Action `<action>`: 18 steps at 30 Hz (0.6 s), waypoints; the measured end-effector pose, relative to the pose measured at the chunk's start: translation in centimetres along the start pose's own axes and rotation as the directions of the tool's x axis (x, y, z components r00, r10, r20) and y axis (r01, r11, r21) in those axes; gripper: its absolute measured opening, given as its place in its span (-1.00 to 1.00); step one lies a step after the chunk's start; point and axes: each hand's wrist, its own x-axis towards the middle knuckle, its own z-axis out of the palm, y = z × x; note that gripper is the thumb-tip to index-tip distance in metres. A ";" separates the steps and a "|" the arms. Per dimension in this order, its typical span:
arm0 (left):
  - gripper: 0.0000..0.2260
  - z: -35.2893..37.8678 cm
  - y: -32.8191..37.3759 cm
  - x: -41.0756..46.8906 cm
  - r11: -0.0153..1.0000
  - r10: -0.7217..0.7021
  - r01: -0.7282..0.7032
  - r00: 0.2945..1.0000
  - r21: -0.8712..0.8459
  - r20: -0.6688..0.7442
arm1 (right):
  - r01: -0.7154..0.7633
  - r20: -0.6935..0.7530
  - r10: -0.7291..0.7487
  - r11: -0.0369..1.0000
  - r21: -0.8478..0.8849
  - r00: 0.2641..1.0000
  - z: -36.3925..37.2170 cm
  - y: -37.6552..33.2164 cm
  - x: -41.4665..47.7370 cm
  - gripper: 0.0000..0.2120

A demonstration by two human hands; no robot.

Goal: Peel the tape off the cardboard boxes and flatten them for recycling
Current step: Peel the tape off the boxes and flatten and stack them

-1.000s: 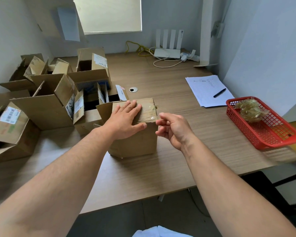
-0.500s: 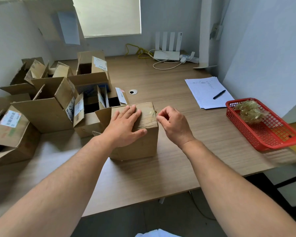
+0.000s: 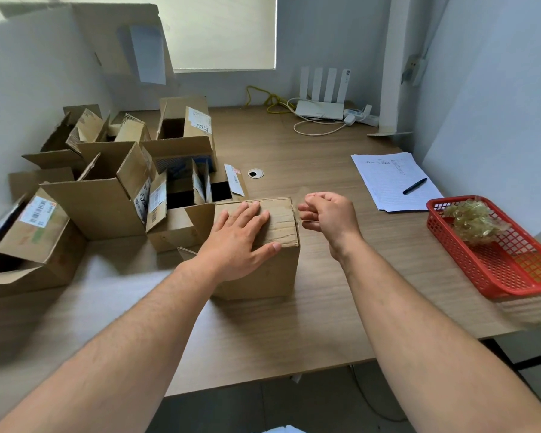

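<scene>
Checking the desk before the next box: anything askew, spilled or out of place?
The red basket holding the wad of peeled tape seems to overhang the table's right edge at its near corner, so it could tip. The open boxes on the left sit jumbled together. Nothing looks spilled.

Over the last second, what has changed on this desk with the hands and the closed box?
The right hand went to the top right edge of the box, pinched there, then drew back rightward, holding what looks like a thin strip of clear tape. The left hand stayed flat on the box top; the box itself seems unmoved.
</scene>
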 end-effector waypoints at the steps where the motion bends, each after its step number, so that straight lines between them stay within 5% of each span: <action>1: -0.35 0.0 0.1 0.1 1.000 0.000 0.000 1.000 0.002 0.001 | 0.024 0.010 -0.023 0.999 -0.037 1.000 -0.1 0.1 -0.1 -0.89; 5: -0.35 0.0 0.2 0.3 1.000 0.005 -0.005 1.000 0.014 0.001 | 0.149 0.037 -0.146 0.928 -0.342 0.989 0.0 1.3 0.0 -0.76; 7: -0.35 0.0 0.1 0.4 1.000 0.002 -0.002 1.000 0.024 0.001 | 0.162 0.009 -0.176 0.885 -0.437 0.984 0.0 1.7 0.1 -0.90; 13: -0.17 0.3 -0.1 0.0 0.999 0.007 -0.007 1.000 0.033 -0.018 | -0.120 0.062 0.117 0.992 0.039 0.991 -0.3 2.1 -0.6 -0.84; 18: -0.05 0.3 -0.4 -1.5 1.000 -0.014 0.013 0.986 -0.009 -0.169 | -0.075 0.090 0.066 0.992 0.103 0.994 0.7 0.7 -1.2 -0.83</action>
